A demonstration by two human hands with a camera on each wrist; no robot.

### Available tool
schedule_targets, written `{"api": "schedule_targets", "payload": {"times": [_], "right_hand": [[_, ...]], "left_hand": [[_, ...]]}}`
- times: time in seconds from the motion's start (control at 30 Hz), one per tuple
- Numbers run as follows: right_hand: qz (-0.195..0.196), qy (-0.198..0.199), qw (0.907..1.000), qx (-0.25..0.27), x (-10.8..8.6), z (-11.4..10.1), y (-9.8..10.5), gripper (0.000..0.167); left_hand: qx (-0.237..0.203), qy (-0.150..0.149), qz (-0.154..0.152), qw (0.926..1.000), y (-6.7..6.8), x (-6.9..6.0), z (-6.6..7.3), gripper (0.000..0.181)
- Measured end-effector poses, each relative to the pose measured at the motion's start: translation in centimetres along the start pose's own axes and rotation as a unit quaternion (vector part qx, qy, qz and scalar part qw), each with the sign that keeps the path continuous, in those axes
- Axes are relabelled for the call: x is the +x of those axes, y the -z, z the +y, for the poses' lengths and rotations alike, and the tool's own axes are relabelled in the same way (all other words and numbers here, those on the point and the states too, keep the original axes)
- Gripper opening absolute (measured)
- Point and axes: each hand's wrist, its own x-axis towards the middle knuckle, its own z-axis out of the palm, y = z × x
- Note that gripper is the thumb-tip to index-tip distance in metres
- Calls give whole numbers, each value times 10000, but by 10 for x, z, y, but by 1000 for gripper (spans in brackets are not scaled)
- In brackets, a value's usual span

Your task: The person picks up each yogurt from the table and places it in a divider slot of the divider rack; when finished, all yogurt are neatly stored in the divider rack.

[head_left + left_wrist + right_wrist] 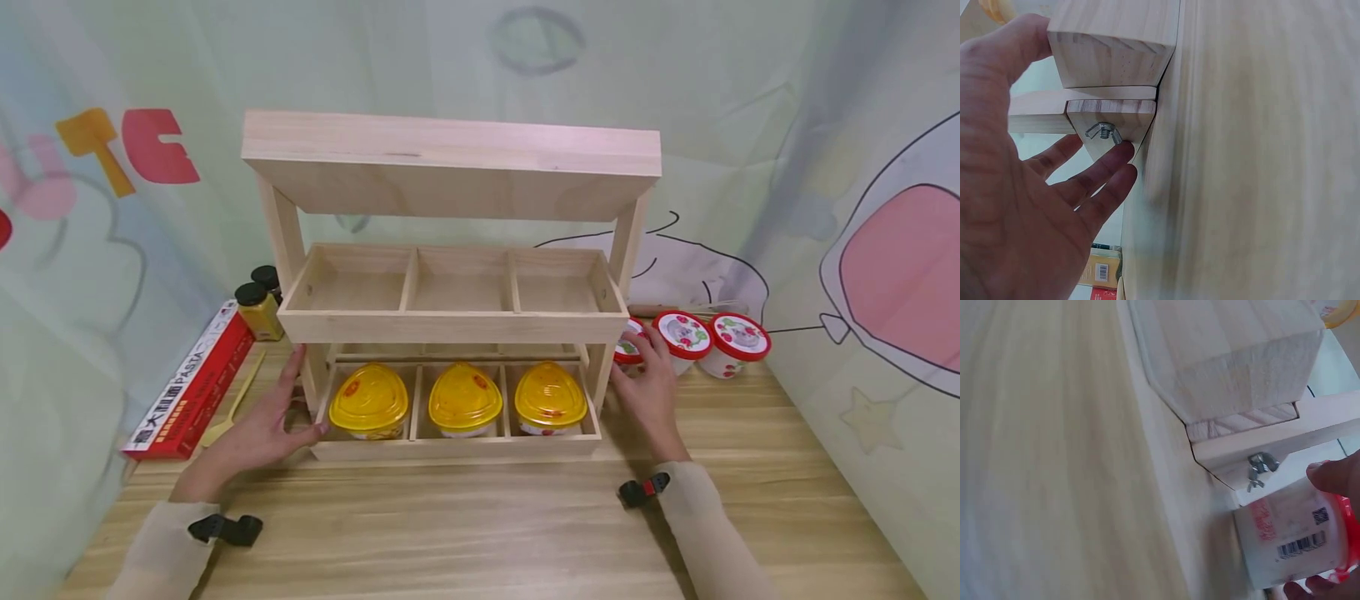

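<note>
A pale wooden rack (453,327) stands on the table, with three compartments in its middle tray. Its bottom tray (457,451) holds three tubs with yellow lids, one per compartment: left tub (369,400), middle tub (465,398), right tub (551,397). My left hand (258,429) rests at the rack's left side, thumb on the bottom tray's corner, loosely straight fingers near a wing nut (1104,130). Beyond the right post, my right hand (648,392) grips a white tub (1288,534) with a red lid, thumb and fingers on opposite sides; the hand partly hides it.
Two more red-lidded tubs, the nearer one (682,336) and the outer one (737,340), stand at the right. On the left lie a red pasta box (191,383) and a wooden spoon (238,400), near black-capped jars (258,312). Printed curtains (450,58) hang behind.
</note>
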Motion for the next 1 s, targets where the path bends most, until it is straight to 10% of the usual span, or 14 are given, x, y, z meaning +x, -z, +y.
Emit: {"api": "schedule_targets", "payload": {"times": [1.0], "right_hand": [[530, 552, 9967, 289, 6, -9, 19, 39]], "left_hand": [[-40, -86, 150, 9998, -3, 0, -4, 137]]}}
